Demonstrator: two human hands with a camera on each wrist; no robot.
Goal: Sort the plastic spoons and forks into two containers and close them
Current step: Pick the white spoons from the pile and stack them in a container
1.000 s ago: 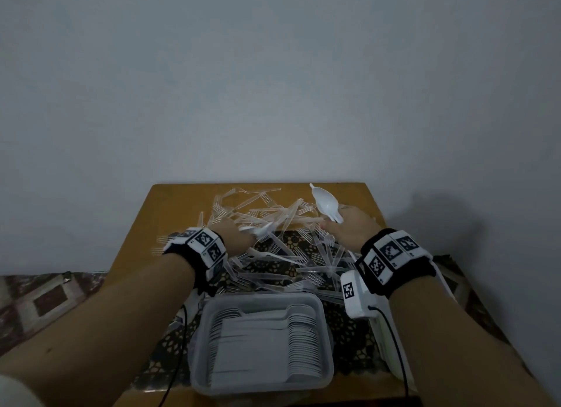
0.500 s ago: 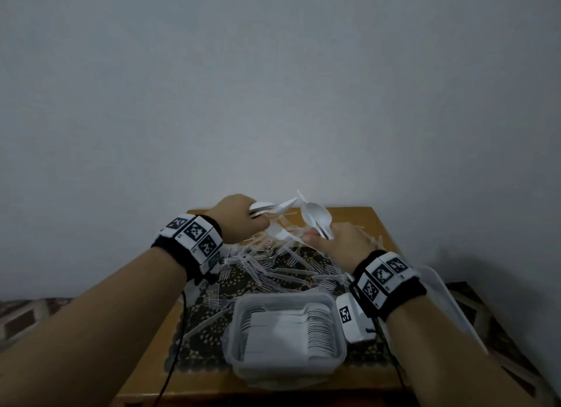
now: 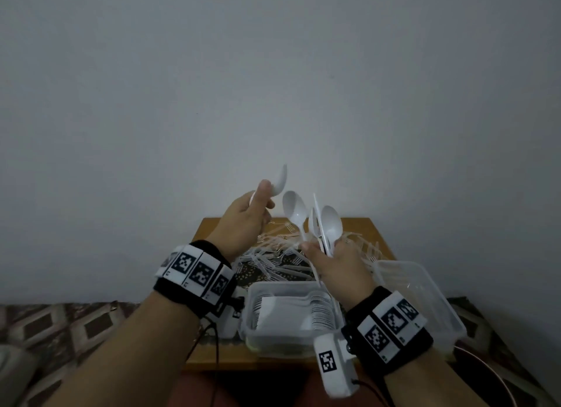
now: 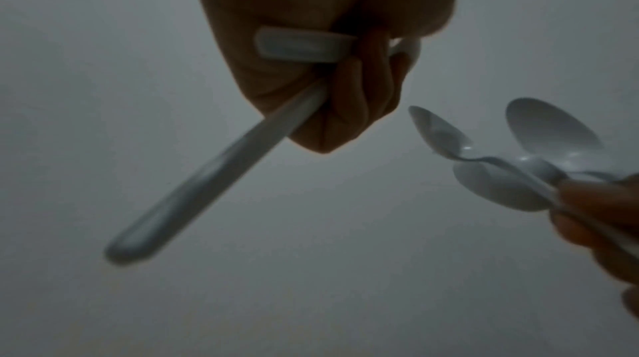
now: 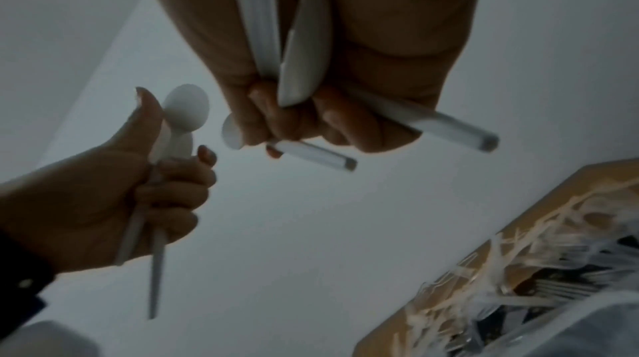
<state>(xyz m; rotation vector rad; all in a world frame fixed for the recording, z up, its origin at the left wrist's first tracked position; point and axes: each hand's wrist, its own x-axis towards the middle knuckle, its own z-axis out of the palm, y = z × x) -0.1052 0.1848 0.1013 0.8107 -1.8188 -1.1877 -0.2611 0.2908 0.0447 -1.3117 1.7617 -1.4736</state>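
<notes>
Both hands up over the bench (image 3: pixel 209 233) — my left hand (image 3: pixel 243 221) fisted round two white spoons (image 3: pixel 280 180), right hand (image 3: pixel 340 267) clutching a fan of more spoons (image 3: pixel 331 226). Feather-light, slick, a bit bendy; I'd grip the handles, bowls aligned. Forks (image 3: pixel 273 255) lie piled below.

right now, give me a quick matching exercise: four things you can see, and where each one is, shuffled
Things:
1. left hand
2. right hand
3. near container
4. clear forks

Places or states:
A. loose pile on the table
B. grips a fan of white spoons, bowls up
C. holds stacked white cutlery, lid off
D. grips white spoons, thumb up

Pairs: 1-D, 2-B, 3-C, 4-A
</notes>
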